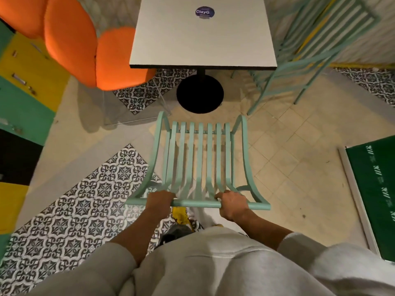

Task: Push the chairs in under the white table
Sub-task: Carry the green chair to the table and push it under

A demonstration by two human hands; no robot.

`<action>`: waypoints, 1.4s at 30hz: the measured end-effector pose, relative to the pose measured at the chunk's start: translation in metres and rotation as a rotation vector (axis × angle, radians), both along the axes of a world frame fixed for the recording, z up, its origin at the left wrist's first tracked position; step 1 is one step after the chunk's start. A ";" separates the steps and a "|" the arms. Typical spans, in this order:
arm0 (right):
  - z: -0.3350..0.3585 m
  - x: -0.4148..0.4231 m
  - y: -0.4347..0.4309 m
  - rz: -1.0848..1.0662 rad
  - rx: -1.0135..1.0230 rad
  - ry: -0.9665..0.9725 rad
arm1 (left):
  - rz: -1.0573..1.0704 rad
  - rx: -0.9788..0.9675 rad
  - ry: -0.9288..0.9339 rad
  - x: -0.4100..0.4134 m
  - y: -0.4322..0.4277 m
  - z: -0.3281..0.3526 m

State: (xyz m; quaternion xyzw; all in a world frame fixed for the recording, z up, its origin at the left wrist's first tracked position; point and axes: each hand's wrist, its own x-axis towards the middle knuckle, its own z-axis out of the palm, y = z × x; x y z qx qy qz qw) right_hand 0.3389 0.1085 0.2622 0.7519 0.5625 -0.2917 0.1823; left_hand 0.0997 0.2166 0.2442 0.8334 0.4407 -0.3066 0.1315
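A mint-green slatted chair (199, 154) stands in front of me, its seat pointing toward the white table (203, 39). My left hand (159, 201) and my right hand (232, 205) both grip the chair's top back rail. The seat's front edge stops short of the table's near edge, close to the black round base (199, 94). An orange padded chair (89, 50) sits at the table's left side, its seat partly under the top. A second mint-green slatted chair (316, 50) stands at the table's right side.
Yellow, green and black cabinets (23, 92) line the left wall. A green mat (376, 195) lies on the floor at right. Patterned and beige tiles cover the floor. A round purple sticker (204, 12) is on the tabletop.
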 end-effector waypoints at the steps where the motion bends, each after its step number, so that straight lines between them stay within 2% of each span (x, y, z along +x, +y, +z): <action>1: 0.001 -0.001 0.010 -0.019 0.002 -0.004 | -0.012 -0.003 -0.003 0.000 0.011 0.000; 10: 0.003 0.012 0.097 -0.051 -0.015 -0.117 | -0.076 0.031 -0.038 0.021 0.102 0.001; 24: -0.001 0.093 0.212 -0.027 -0.010 -0.057 | -0.016 0.037 -0.069 0.093 0.215 -0.006; 33: -0.005 0.138 0.270 0.030 0.009 -0.063 | -0.027 0.085 -0.001 0.138 0.273 -0.002; 38: -0.006 0.146 0.292 0.019 0.004 -0.066 | -0.011 0.066 0.000 0.147 0.292 0.000; 42: -0.003 0.153 0.303 -0.055 -0.046 0.007 | -0.037 0.045 0.014 0.156 0.300 0.006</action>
